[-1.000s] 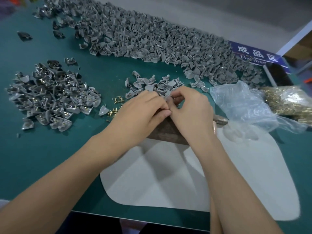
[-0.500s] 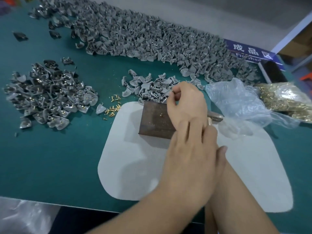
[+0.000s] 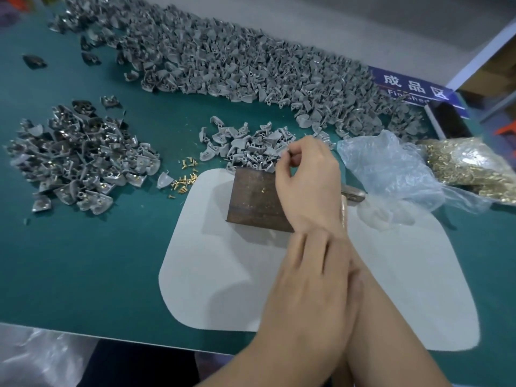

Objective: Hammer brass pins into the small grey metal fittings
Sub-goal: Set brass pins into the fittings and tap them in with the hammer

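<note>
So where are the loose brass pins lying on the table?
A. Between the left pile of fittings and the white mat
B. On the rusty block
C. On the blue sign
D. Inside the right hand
A: the loose pins lie scattered on the green table, right of the left pile of fittings and just off the left edge of the white mat.

Green worktable (image 3: pixel 83 275), grey floor (image 3: pixel 363 29) behind, blue sign (image 3: pixel 410 85) far right, white post (image 3: pixel 480 51).
</note>
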Demonstrator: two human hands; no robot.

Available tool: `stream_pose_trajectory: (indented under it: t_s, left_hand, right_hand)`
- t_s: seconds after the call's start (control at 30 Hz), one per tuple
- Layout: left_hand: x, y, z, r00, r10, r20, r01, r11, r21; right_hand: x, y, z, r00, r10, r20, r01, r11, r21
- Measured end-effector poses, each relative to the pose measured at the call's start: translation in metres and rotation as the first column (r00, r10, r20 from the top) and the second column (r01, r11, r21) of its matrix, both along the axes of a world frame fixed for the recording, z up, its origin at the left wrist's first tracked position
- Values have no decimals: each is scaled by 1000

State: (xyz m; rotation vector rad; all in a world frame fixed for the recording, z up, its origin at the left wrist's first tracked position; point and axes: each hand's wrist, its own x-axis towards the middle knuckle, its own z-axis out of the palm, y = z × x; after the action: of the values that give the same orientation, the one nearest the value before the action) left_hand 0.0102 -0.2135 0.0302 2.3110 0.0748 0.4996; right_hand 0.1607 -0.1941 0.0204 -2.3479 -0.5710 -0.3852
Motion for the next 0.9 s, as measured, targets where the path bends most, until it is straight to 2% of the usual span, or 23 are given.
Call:
stream_pose_trajectory:
  t_s: [0.07,0.23,0.3,0.37,0.43,0.5,0.57,0.63,0.67,0.73,0.8,0.87,0.9]
  left_hand:
    - [-3,5,-6,999,-28,29,31,996,-79]
    - [29,31,5,983,179,-27,-181,968,-175]
    - [22,23,2,991,134,-22,-136,975,-175]
    - [1,9,-5,1000,23,3,-23,983,-181]
    - [-17,1,-9,997,-78,27,82,967,-241]
    - [-16,5,-6,994,-106,38,112,965,-238]
    - [1,18,1,1000,-9,22,14,978,-208]
    - [14,28,7,997,68,-34,-74,967,-245]
    - [13,25,9,999,37,-40,-46,972,-232]
    - [-2,14,9,987,-147,-58,133,970,-205]
    - [-18,11,10,945,-316,-84,276,909,-311]
    - [-16,24,11,946,-316,-70,272,895,-353]
    - [-9,35,14,965,-264,-2,247,907,-340]
  right_hand:
    - [-1,0,-1,1000,1,0,-1,1000,-11]
    - [10,1,3,994,-14,-106,16,1000,22]
    - [8,-1,1,998,-14,-55,18,997,74]
    - [3,-2,-1,1000,-26,2,26,993,114]
    - [1,-3,-4,999,-33,15,31,994,108]
    - [3,-2,-4,999,-43,18,41,991,129]
    - [6,-1,-3,999,-42,7,40,984,171]
    - [8,-2,-2,999,-36,-6,37,981,191]
    - [8,-4,-2,999,-41,3,40,979,199]
    - [8,-9,-2,998,-46,30,38,977,212]
    - [6,-12,-1,998,-31,54,19,979,203]
    - [7,-13,1,997,-3,75,-12,980,198]
    - [7,-13,2,998,15,66,-29,975,218]
